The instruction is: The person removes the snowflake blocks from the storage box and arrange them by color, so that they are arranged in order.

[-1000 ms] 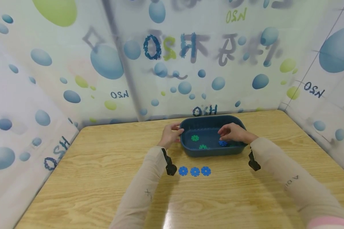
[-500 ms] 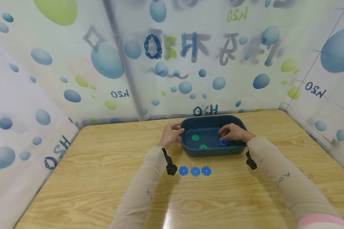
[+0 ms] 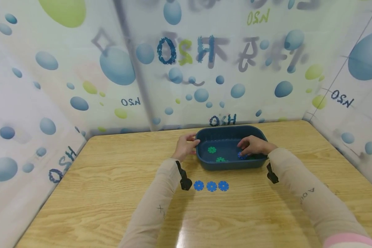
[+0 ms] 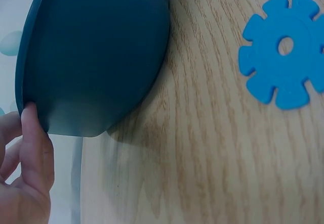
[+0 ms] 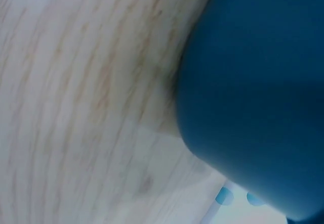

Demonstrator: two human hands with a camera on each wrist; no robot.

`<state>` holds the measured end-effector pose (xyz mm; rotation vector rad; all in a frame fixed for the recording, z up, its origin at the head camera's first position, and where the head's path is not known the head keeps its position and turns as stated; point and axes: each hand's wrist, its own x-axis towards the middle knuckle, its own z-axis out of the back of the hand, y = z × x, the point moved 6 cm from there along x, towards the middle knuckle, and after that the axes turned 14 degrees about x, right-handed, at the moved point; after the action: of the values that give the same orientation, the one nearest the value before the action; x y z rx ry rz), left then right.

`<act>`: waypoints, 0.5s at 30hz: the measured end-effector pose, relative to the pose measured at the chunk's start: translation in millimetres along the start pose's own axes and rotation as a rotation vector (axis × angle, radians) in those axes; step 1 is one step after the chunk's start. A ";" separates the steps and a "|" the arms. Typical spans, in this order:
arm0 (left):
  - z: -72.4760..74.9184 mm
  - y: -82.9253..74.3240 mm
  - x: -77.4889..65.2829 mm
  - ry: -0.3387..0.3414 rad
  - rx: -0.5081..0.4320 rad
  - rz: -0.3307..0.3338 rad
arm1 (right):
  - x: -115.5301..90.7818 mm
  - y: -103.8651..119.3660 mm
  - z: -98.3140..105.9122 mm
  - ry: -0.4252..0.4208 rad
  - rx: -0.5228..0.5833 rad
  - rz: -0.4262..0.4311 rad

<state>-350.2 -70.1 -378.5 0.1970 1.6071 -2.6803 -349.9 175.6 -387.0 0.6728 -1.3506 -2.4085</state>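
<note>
A dark blue plastic basin [image 3: 232, 165] stands near the back of the table. My left hand [image 3: 184, 145] grips its left end, thumb at the rim; in the left wrist view the fingers [image 4: 34, 153] lie at the rim too. My right hand [image 3: 253, 144] reaches inside, thumb and forefinger apart, its thumb tip right at a blue interlocking disc [image 3: 241, 156] that it partly covers. One green disc [image 3: 212, 150] lies on the basin floor; another green disc [image 3: 220, 159] is partly hidden by the front wall. The right wrist view shows only the basin's outside [image 5: 253, 107], without fingers.
In front of the basin, three blue discs lie in a row: a left one [image 3: 198, 185], a middle one [image 3: 212, 186] and a right one [image 3: 223, 185]. The wooden table [image 3: 127, 179] meets a bubble-printed curtain [image 3: 186, 86] at the back.
The right thumb has come down slightly over the blue disc in the basin, covering more of it. The left hand and the basin stay as they were; the head view has shifted slightly.
</note>
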 end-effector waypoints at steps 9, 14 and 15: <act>-0.8 0.3 0.4 0.010 -0.004 0.004 | 0.9 0.7 -1.3 0.004 -0.046 0.019; -0.6 0.5 0.5 0.011 -0.002 -0.001 | 3.9 1.4 -3.5 -0.018 -0.082 0.020; -0.6 0.5 0.4 0.011 -0.002 -0.002 | 4.6 1.4 -3.9 -0.021 -0.092 0.019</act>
<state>-350.5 -69.8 -379.2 0.2111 1.6135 -2.6837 -351.6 170.0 -388.7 0.6101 -1.2402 -2.4520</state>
